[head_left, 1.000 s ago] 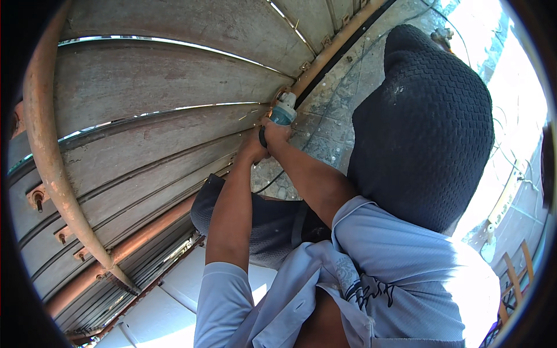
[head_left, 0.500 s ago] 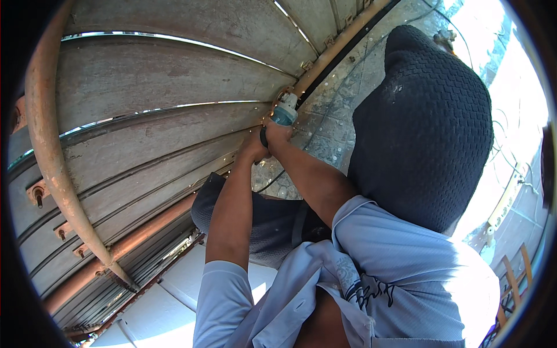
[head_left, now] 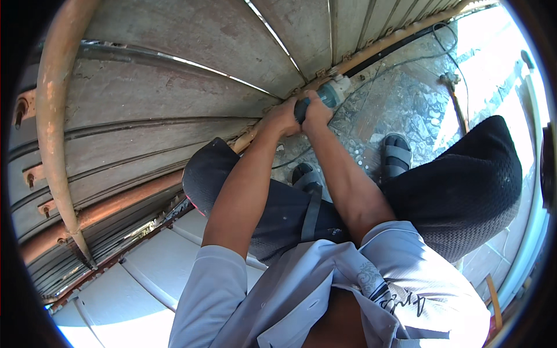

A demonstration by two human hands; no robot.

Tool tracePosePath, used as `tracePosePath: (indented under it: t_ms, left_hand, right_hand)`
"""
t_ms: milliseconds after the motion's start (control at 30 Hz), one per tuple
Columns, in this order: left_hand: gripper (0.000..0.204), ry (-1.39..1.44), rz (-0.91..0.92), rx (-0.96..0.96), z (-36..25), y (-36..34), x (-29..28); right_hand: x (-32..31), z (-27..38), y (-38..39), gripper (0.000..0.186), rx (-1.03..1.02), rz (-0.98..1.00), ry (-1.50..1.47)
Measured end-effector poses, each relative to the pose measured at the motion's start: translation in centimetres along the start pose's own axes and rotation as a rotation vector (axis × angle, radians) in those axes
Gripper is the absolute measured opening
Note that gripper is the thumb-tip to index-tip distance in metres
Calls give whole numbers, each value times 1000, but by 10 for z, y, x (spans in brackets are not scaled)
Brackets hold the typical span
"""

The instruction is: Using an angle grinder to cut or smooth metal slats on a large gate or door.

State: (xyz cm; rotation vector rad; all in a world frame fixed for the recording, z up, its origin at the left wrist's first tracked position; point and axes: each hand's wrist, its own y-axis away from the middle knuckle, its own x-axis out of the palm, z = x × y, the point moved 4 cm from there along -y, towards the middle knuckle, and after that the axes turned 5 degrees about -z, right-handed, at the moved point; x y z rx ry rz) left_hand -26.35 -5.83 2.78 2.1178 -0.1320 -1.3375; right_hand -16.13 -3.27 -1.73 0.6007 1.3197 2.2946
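An angle grinder (head_left: 328, 94) with a teal body and pale grey head lies against the rusty lower rail of a slatted panel. My left hand (head_left: 282, 118) closes round its dark rear end. Just ahead, nearer the grinder's head, my right hand (head_left: 316, 111) grips the teal body. The disc itself cannot be made out. Beside the tool runs the rusty pipe rail (head_left: 380, 46), with weathered grey slats (head_left: 174, 87) fixed along it.
A thick rusty pipe (head_left: 52, 116) curves down at the left. My bent knees in dark trousers (head_left: 458, 185) flank my arms, and my sandalled foot (head_left: 397, 153) rests on the mottled floor (head_left: 371, 116). A dark cable (head_left: 400, 61) loops across the floor. White panels (head_left: 145, 272) lie at lower left.
My hands and the grinder have moved right and farther along the rail. Sparks seen around the tool earlier no longer show. My right knee has swung outward, revealing my feet.
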Motion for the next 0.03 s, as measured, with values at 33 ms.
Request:
tracePosePath:
  t_ms: [33]
  left_hand:
    - [72, 18, -13, 5, -1, 0, -2]
  right_hand:
    - [0, 21, -22, 52, 43, 87, -108]
